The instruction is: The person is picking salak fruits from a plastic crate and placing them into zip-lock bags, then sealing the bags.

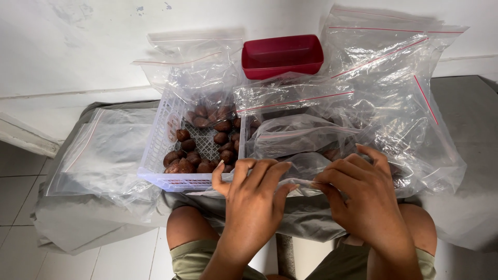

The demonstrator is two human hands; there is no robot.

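Note:
My left hand [252, 196] and my right hand [364, 193] both pinch the near edge of a clear zip bag [301, 142] lying across a small low table. Brown scaly fruit [332, 154] shows dimly through the bag near my right fingers. Just left of my left hand stands a white slotted plastic basket [155, 150] holding several of the same brown fruits [199, 148]. My left thumb is close to the basket's front corner.
A red plastic tub [282, 54] sits at the back against the white wall. Many clear zip bags with red seal lines are piled at the right [399, 78], the back [192, 62] and the left [98, 153]. My knees are below the table edge, over a tiled floor.

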